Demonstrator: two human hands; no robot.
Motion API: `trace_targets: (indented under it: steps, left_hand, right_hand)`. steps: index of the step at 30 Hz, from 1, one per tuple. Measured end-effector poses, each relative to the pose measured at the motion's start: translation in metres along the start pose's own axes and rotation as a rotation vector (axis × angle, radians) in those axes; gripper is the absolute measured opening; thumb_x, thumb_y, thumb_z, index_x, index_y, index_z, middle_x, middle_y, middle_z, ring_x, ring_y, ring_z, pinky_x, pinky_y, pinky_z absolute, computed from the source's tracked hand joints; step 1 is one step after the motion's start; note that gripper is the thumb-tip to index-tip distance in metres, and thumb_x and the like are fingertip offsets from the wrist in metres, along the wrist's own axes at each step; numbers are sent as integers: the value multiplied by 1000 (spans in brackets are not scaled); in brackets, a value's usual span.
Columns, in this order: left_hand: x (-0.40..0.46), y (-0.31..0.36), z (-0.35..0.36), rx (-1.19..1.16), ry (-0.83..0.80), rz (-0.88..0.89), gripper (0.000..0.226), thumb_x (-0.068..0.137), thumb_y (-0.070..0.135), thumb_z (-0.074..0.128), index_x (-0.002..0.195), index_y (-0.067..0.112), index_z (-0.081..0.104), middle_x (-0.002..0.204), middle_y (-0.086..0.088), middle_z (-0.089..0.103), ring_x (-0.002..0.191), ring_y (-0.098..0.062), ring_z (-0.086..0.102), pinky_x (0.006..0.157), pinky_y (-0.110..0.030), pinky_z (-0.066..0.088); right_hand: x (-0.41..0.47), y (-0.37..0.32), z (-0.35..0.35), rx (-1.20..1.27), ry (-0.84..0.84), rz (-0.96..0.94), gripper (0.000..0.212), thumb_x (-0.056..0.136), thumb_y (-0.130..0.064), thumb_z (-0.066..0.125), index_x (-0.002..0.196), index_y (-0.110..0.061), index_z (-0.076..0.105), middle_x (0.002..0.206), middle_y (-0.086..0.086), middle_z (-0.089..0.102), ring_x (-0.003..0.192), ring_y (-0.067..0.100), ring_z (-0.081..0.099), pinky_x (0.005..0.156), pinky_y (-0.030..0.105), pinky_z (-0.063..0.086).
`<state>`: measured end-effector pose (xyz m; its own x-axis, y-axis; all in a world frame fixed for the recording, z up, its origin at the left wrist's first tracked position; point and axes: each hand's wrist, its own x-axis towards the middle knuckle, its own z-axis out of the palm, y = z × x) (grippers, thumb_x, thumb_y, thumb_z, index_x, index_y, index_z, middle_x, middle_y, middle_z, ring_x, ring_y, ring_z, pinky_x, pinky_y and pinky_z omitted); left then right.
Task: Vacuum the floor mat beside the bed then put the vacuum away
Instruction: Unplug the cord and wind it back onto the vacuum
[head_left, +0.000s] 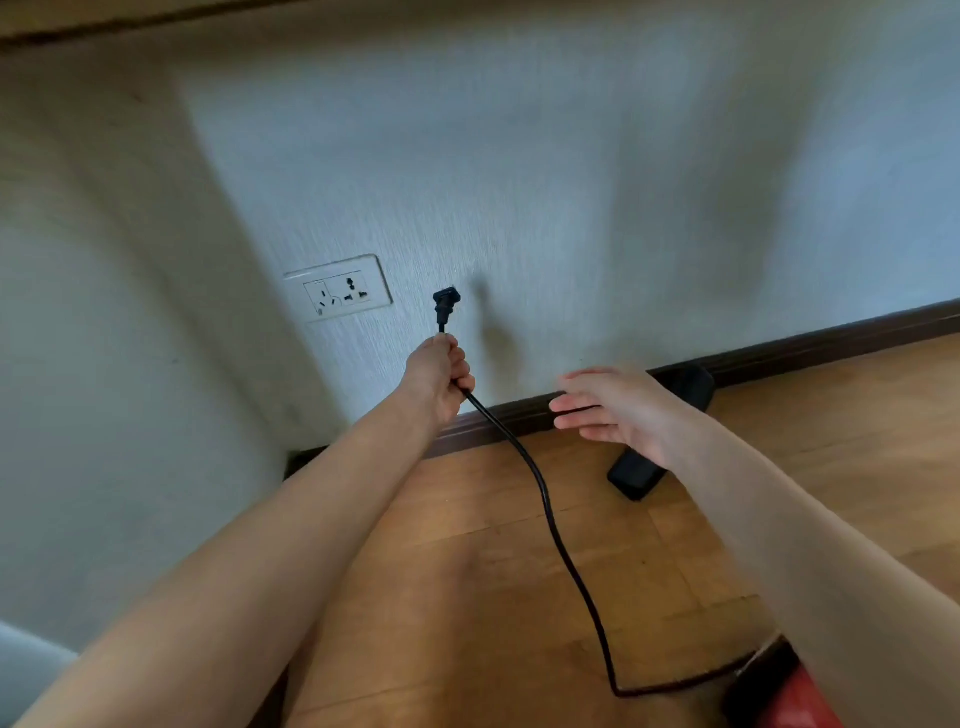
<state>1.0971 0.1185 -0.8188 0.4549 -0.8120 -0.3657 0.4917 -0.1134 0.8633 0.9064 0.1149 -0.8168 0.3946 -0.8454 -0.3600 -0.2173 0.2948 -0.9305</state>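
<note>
My left hand (436, 376) grips the black power cord (550, 514) just below its plug (447, 303). The plug hangs free in the air, a short way right of the white wall socket (337, 295). From my fist the cord runs down across the wooden floor to the red and black vacuum body (779, 686) at the bottom right corner. My right hand (613, 408) hovers to the right of the cord with straight fingers, holding nothing. The floor mat is not in view.
A black flat vacuum head (636, 475) lies on the wooden floor by the dark skirting board (805, 345), partly hidden behind my right hand. A pale wall corner (104, 338) stands to the left. A light edge (26, 660) shows at bottom left.
</note>
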Motion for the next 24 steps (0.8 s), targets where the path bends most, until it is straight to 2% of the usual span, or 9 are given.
trace_targets:
  steps: [4,6,9,12,14,17,19,22,24]
  left_hand:
    - [-25,-5,20,-11,-76,18,35,100,7,27,70,16,41,39,8,32,29,-6,26,35,-14,24]
    - [-36,-15,32,-42,-101,52,32,99,8,28,72,15,44,45,7,35,32,-6,31,37,-16,29]
    - [-51,-37,50,-114,-127,68,30,100,9,28,77,13,47,51,5,38,35,-5,36,41,-16,33]
    - [-61,-59,66,-163,-160,24,30,100,8,29,79,12,49,52,5,40,36,-5,38,41,-16,35]
    - [-65,-67,74,-194,-169,-26,30,100,7,30,79,10,51,52,4,42,36,-5,41,40,-16,37]
    - [-73,-76,81,-214,-174,-119,30,101,6,31,81,10,53,47,3,52,43,-8,53,43,-17,42]
    - [-82,-84,84,-198,-199,-178,25,102,9,32,86,11,52,63,0,61,60,-11,61,55,-20,46]
    - [-92,-96,85,-83,-327,-209,19,103,17,33,103,11,51,88,-6,66,85,-18,65,83,-29,49]
    - [-97,-106,78,83,-434,-193,28,104,23,30,119,12,51,97,-5,67,96,-19,64,95,-33,45]
  right_hand:
    - [-10,1,-3,-164,-36,-17,26,97,-23,53,121,-15,56,99,2,71,89,14,68,84,29,50]
    - [-17,6,-6,-302,-88,-1,29,96,-29,53,123,-16,56,105,1,69,97,15,67,92,32,50]
    - [-31,17,-18,-356,-223,78,35,96,-34,54,124,-14,56,116,3,67,110,20,63,107,42,41]
    - [-47,26,-35,-384,-393,100,39,96,-27,55,133,-14,52,122,-2,64,120,17,57,109,39,38]
    - [-57,31,-44,-398,-456,110,34,97,-16,52,131,-14,53,116,-3,65,111,14,60,103,34,41]
    - [-69,35,-56,-402,-448,110,20,98,-7,47,109,-15,61,101,-2,69,93,10,66,94,31,46]
    - [-75,36,-65,-361,-436,124,21,98,-5,45,101,-16,62,94,-2,70,87,11,68,93,32,47]
    - [-82,36,-80,-281,-393,128,22,98,-3,41,96,-16,60,85,-2,70,83,13,69,94,35,48]
    - [-86,33,-92,-215,-341,119,23,98,-3,37,94,-15,56,80,-1,66,82,16,68,94,39,49]
